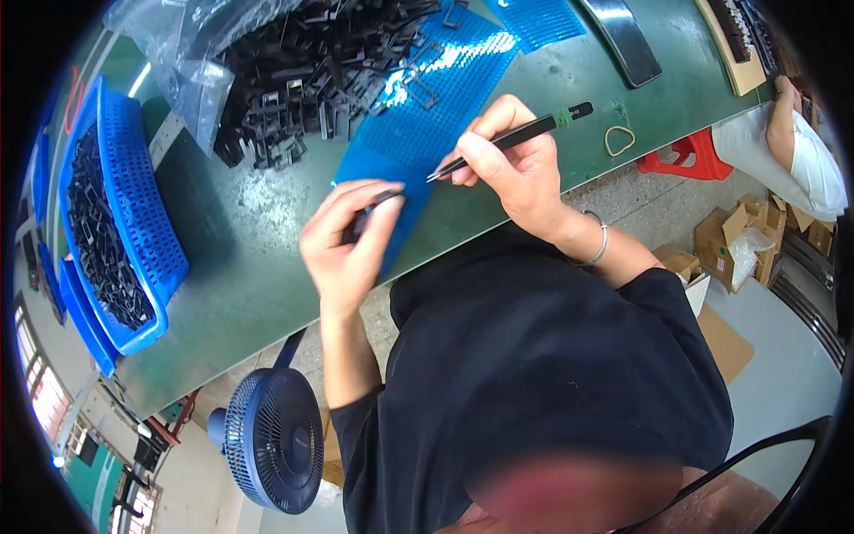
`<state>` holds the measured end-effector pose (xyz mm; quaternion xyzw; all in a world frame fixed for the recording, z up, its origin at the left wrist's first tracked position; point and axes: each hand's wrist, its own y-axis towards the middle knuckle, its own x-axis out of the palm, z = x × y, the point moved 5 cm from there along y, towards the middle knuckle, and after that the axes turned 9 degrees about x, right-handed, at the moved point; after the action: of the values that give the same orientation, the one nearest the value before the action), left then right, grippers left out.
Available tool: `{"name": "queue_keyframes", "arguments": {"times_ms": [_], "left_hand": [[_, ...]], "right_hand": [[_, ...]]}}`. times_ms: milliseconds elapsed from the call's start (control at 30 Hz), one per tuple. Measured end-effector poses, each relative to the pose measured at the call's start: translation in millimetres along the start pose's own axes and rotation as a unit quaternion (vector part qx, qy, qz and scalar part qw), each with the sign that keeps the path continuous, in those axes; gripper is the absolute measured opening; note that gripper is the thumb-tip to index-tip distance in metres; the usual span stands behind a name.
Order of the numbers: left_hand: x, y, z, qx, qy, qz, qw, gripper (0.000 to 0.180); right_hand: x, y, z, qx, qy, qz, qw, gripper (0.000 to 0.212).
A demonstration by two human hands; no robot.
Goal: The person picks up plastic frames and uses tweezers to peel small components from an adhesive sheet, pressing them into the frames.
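My left hand (342,242) is closed on a small black plastic part (363,216), pinched between thumb and fingers over the table's near edge. In my right hand (514,169) is a pair of black tweezers (525,132), its bare metal tips pointing left, a short gap from the left hand. Beneath both hands runs a blue textured sheet (391,147). Beyond the left hand lies a large heap of black plastic frame-shaped parts (320,80), some resting on the sheet.
At left stands a blue basket (142,196) filled with small black parts. Clear plastic bags (191,53) lie against the heap. A phone (623,40) and a rubber band (619,141) are on the green table (240,258). Below its edge is a fan (276,440); another person (783,147) sits right.
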<state>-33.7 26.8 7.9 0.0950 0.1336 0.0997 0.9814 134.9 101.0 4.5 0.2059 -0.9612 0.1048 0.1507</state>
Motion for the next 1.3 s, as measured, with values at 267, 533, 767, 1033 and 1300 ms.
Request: {"name": "queue_keyframes", "arguments": {"times_ms": [267, 533, 767, 1033, 1300], "left_hand": [[-3.8, 44.3, -1.2, -0.202, -0.268, -0.022, 0.942, 0.014], [48.4, 80.9, 26.6, 0.265, 0.516, -0.297, 0.759, 0.041], [17.6, 68.1, 24.4, 0.230, 0.206, -0.118, 0.944, 0.026], [-2.1, 20.6, 3.4, -0.010, 0.074, -0.057, 0.996, 0.015], [11.6, 10.0, -1.0, -0.039, 0.121, -0.050, 0.991, 0.016]], "right_hand": [[-3.3, -1.0, 1.8, 0.059, 0.002, -0.005, 0.998, 0.013], [-2.7, -1.6, 1.8, 0.068, -0.001, 0.000, 0.998, 0.013], [-14.4, -5.1, -9.6, -0.018, -0.037, 0.024, 0.999, 0.012], [-8.4, 0.7, -10.3, -0.060, -0.269, 0.000, 0.961, 0.015], [-4.6, 2.0, -6.1, -0.101, -0.378, 0.002, 0.920, 0.019]]}}
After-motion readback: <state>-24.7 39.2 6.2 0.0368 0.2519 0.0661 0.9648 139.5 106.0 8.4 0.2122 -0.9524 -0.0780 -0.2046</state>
